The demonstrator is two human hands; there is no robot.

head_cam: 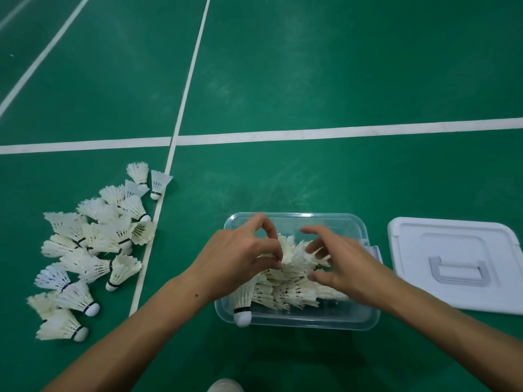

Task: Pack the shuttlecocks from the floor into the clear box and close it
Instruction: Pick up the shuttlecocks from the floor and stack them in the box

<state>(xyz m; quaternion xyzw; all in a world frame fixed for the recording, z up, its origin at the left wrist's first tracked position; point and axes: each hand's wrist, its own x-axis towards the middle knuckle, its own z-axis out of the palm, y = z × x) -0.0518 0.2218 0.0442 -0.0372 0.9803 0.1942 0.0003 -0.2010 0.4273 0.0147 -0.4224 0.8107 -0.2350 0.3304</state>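
Green court floor [311, 66] w/ white boundary lines [339, 132], scuffed, evenly lit.

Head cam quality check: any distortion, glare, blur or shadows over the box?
Head view: wide-angle bend shows in the court lines; soft sheen on the green floor, no hard glare; hands and the shuttlecocks inside the clear box look slightly soft; only faint, diffuse shadows beside the floor pile.

The clear box [297, 318] sits open on the green floor [311, 80], a rounded rectangular tub holding white feathered shuttlecocks nested in a row [285, 281]; one cork tip pokes over its near left corner. Its white lid [458, 267] lies flat just beside its right side, grey handle up. A loose pile of shuttlecocks [90, 247] lies on the floor, well apart to the box's left.
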